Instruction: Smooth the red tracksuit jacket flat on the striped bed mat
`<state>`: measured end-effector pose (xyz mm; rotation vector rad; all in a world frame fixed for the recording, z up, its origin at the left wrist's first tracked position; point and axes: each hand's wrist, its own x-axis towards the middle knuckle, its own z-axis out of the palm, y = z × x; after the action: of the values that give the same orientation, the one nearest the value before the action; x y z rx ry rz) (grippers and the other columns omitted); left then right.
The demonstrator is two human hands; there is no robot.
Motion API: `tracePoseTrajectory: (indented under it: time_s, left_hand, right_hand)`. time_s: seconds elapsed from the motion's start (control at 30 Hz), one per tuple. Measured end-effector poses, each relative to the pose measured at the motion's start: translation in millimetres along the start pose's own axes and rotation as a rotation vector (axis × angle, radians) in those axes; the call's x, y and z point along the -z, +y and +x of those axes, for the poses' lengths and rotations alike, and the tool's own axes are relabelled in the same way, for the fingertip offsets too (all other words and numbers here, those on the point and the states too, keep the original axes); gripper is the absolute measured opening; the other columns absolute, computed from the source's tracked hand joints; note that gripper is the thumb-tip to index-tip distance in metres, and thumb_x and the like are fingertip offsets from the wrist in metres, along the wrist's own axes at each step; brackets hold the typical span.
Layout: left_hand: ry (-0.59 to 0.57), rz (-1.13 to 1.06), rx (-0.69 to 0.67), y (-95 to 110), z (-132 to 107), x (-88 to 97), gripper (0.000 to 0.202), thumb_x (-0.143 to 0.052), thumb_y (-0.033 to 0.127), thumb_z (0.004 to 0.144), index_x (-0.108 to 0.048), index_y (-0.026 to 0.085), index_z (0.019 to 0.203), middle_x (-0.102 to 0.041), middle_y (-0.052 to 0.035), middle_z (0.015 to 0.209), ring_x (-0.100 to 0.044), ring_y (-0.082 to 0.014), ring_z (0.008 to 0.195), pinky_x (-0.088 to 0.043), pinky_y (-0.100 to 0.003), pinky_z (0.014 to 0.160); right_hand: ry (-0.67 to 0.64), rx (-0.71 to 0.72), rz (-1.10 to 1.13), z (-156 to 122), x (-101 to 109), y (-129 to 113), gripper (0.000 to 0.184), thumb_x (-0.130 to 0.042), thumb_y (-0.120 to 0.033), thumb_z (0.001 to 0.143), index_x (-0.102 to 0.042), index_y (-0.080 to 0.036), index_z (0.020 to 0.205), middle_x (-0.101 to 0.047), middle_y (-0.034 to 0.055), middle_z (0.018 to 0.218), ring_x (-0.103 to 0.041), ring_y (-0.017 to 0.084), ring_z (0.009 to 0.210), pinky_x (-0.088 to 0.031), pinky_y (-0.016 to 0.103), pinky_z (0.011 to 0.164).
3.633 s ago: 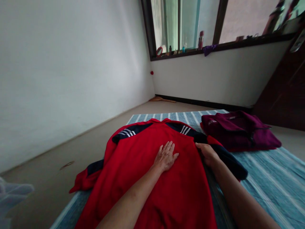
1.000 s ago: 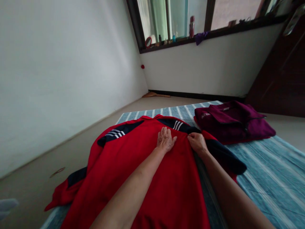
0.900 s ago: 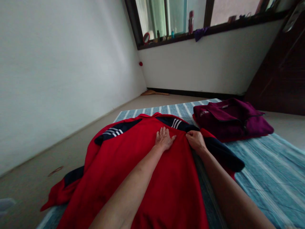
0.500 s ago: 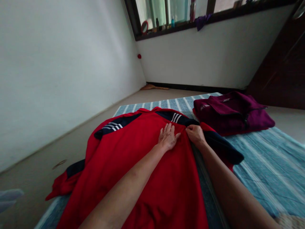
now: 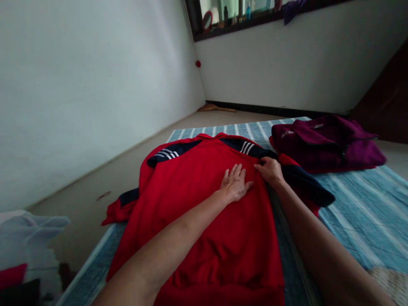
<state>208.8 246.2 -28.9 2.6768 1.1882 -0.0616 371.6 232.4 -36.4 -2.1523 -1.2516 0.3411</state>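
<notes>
A red jacket with navy shoulders and white stripes lies spread flat on a blue striped mat. My left hand rests open and flat on its upper middle, fingers stretched toward the collar. Just to the right, my right hand is closed on the jacket's right edge near the shoulder, where the navy sleeve is folded. The jacket's left sleeve hangs over the mat's left side.
A folded maroon garment lies on the mat at the back right. White walls stand left and behind, with a windowsill holding small bottles. Pale cloth lies at the lower left on the floor. A dark door is at the far right.
The view has tilted down and shifted. My left hand has slid a little back toward me on the jacket. My right hand stays gripping the right shoulder edge.
</notes>
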Motion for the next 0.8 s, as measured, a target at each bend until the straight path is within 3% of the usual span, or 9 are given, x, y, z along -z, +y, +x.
tracePoseTrajectory:
  time_s: [0.13, 0.3, 0.47, 0.57, 0.8]
  left_hand:
    - [-0.039, -0.036, -0.036, 3, -32, -9.1, 0.073, -0.024, 0.06, 0.092, -0.025, 0.012, 0.146, -0.015, -0.0117, 0.156, -0.006, -0.0242, 0.144, -0.008, -0.048, 0.116]
    - [-0.06, -0.05, -0.025, 5, -36, -13.9, 0.073, -0.022, 0.062, 0.091, -0.023, 0.014, 0.147, -0.013, -0.0096, 0.157, -0.004, -0.023, 0.144, -0.007, -0.047, 0.116]
    - [-0.033, -0.057, -0.049, 5, -38, -7.5, 0.062, -0.027, 0.047, 0.094, -0.024, 0.013, 0.146, -0.016, -0.0099, 0.156, -0.008, -0.0231, 0.144, -0.011, -0.047, 0.116]
    - [-0.019, -0.064, -0.061, 3, -45, -11.1, 0.057, -0.024, 0.04, 0.096, -0.025, 0.014, 0.146, -0.016, -0.0082, 0.156, -0.008, -0.0216, 0.144, -0.009, -0.045, 0.116]
    - [0.007, -0.082, -0.077, 1, -50, -24.7, 0.065, -0.019, 0.051, 0.095, -0.025, 0.011, 0.146, -0.018, -0.0112, 0.156, -0.009, -0.0239, 0.144, -0.01, -0.05, 0.115]
  right_hand:
    - [-0.005, 0.017, -0.115, -11, 6, -4, 0.037, -0.058, -0.032, 0.083, -0.063, -0.013, 0.114, -0.069, 0.0103, 0.095, -0.063, 0.021, 0.087, -0.043, 0.026, 0.073]
    - [0.009, 0.136, -0.284, -40, 19, -26, 0.038, -0.05, -0.028, 0.088, -0.054, -0.012, 0.121, -0.06, 0.0178, 0.111, -0.059, 0.028, 0.1, -0.043, 0.034, 0.08]
    - [-0.128, 0.424, -0.357, -70, 18, -42, 0.022, -0.049, -0.025, 0.089, -0.06, -0.02, 0.107, -0.062, 0.0081, 0.11, -0.058, 0.02, 0.101, -0.039, 0.025, 0.083]
    - [-0.179, 0.491, -0.392, -83, 13, -36, 0.02, -0.045, -0.026, 0.092, -0.061, -0.019, 0.102, -0.064, 0.0069, 0.104, -0.059, 0.017, 0.096, -0.039, 0.023, 0.083]
    - [-0.162, 0.533, -0.45, -106, 18, -12, 0.019, -0.046, -0.022, 0.091, -0.063, -0.016, 0.099, -0.064, 0.009, 0.105, -0.056, 0.021, 0.105, -0.031, 0.032, 0.098]
